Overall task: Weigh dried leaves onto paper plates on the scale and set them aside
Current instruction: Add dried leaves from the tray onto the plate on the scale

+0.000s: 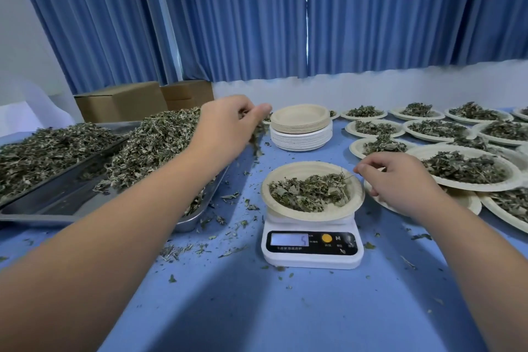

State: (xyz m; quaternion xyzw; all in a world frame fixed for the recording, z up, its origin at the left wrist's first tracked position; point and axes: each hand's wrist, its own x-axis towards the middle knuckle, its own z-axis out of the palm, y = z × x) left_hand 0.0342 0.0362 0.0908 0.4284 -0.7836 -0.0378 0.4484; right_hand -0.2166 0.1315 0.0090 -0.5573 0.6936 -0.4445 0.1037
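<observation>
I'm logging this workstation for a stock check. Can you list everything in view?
scale: one, white, front centre, display lit
plate on scale: one, cream, holding dried leaves
plate stack: one, cream over white, behind the scale
filled plates: over ten, cream, right side
leaf heaps: two, grey-green, on the trays
metal trays: apparently two, grey, left
cardboard boxes: two, brown, back left
curtains: blue, along the back
table cover: one, blue, strewn with leaf bits
left hand: one, pinching leaves near the plate stack
right hand: one, fingers curled, beside the scale plate's rim
</observation>
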